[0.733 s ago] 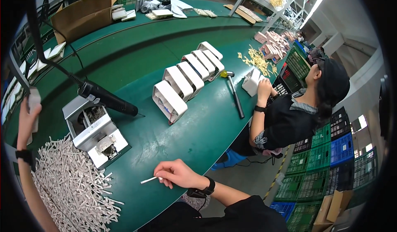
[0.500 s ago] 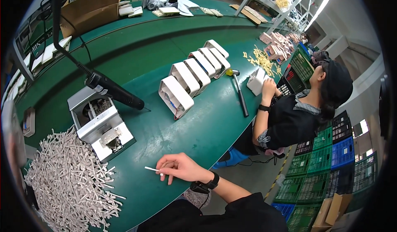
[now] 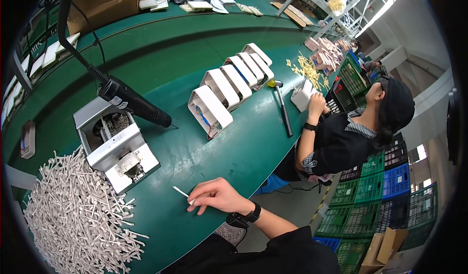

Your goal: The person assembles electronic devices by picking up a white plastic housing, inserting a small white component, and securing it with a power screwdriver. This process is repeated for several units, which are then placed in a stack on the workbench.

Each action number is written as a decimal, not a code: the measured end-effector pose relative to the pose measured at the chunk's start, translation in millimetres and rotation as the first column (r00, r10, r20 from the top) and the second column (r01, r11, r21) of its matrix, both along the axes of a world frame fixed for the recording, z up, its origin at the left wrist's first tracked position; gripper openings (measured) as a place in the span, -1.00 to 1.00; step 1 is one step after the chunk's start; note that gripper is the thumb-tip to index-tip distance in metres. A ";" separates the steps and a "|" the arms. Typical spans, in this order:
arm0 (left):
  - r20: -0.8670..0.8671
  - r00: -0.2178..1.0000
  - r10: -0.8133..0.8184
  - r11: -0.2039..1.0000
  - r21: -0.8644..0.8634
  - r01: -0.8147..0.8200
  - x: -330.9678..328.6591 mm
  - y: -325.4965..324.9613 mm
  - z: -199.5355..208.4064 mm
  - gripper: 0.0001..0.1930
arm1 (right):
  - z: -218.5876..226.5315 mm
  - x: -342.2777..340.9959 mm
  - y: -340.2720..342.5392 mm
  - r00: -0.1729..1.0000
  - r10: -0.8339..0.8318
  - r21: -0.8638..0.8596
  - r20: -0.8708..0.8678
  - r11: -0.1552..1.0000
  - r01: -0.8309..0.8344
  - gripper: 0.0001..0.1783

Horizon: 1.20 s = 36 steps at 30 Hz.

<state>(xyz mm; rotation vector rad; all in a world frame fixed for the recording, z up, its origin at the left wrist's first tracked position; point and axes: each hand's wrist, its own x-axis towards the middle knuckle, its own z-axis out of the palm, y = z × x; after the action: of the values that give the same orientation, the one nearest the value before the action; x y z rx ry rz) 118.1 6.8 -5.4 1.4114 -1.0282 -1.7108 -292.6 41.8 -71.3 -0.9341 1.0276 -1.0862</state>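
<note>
My right hand (image 3: 214, 196) is closed in a pinch over the near part of the green table, a dark band on its wrist. From its fingertips a thin white stick-like piece (image 3: 180, 191) sticks out toward the left; a small pale bit also shows between the fingers. Left of the hand lies a big heap of pale stick-like pieces (image 3: 83, 215) with thickened ends. Behind the heap stands a silver and white screw feeder box (image 3: 114, 140) with loose screws inside. A black electric screwdriver (image 3: 134, 103) hangs beside it, tip down. My left hand is out of view.
White open housings (image 3: 212, 108) with wires stand in a row mid-table, near a hammer (image 3: 282, 110). At right a co-worker (image 3: 341, 132) handles a white housing (image 3: 302, 96) by yellowish pieces (image 3: 309, 71). Stacked crates (image 3: 375, 191) stand beyond. Another housing (image 3: 28, 140) lies far left.
The piece in my right hand has tilted, its free end now pointing more up and away. A blurred pale shape at the left edge has mostly gone from view. The view has shifted slightly.
</note>
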 end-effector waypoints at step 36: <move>-0.446 0.895 0.026 0.927 0.345 0.145 -93.6 73.0 -94.3 0.01 | -5.7 1.9 1.2 0.980 -0.199 -0.085 0.019 0.976 0.200 -0.77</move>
<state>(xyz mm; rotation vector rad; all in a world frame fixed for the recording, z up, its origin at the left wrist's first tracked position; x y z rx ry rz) 24.5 79.8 -99.7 1.1196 -0.5144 -2.2278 -290.7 42.9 -77.1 -0.9073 1.0901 -1.3099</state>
